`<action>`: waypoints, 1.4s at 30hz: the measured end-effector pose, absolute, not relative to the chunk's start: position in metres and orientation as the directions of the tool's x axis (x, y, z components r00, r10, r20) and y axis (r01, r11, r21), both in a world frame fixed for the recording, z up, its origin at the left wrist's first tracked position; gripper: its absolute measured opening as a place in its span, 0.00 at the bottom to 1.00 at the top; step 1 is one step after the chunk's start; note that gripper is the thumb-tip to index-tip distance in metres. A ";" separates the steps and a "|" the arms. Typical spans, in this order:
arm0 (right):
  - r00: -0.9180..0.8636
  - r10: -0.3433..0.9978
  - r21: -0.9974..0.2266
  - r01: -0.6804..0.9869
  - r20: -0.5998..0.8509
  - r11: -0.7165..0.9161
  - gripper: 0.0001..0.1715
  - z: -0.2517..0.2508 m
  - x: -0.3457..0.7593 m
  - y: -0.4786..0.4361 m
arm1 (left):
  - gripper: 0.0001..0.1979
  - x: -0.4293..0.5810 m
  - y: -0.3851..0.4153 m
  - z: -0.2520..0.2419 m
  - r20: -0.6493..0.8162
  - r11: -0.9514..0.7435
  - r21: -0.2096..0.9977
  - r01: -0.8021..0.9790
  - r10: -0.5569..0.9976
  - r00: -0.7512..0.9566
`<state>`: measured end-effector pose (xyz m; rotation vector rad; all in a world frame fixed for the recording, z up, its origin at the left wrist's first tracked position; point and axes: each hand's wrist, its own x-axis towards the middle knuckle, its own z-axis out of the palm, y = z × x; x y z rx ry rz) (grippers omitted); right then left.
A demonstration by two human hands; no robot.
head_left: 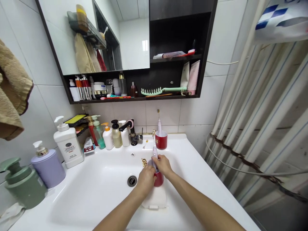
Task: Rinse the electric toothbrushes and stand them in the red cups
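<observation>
My left hand [146, 180] is closed around the side of a red cup [158, 180] with a gold handle, over the right part of the sink. A pale electric toothbrush [155, 152] stands upright at the cup's mouth, its lower end inside. The fingers of my right hand [164, 164] pinch its body just above the rim. On the back ledge is a second red cup [161, 141], holding another electric toothbrush [159, 125]. A small white toothbrush head [145, 144] lies to the left of that cup.
Below the held cup is a white flat box [155, 199]. The black faucet [132, 131] rises behind the white sink [96, 186], with its drain [132, 181]. Pump bottles [69, 146] line the left and back ledge. The mirror cabinet [173, 73] overhangs the back; pipes [267, 128] stand right.
</observation>
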<state>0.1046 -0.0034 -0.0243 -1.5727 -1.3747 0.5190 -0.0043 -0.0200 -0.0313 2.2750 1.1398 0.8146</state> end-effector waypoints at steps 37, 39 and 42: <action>0.523 0.737 -0.729 0.682 0.429 -0.060 0.23 0.054 0.245 0.054 | 0.08 0.094 0.083 0.034 0.384 -0.573 0.106 0.813 0.777 0.498; 0.495 0.719 -0.720 0.694 0.488 0.011 0.22 0.056 0.226 0.043 | 0.08 0.085 0.076 0.035 0.369 -0.575 0.112 0.811 0.782 0.503; 0.407 0.773 -0.721 0.687 0.486 0.092 0.21 0.046 0.193 0.032 | 0.08 0.072 0.055 0.032 0.357 -0.583 0.114 0.805 0.780 0.514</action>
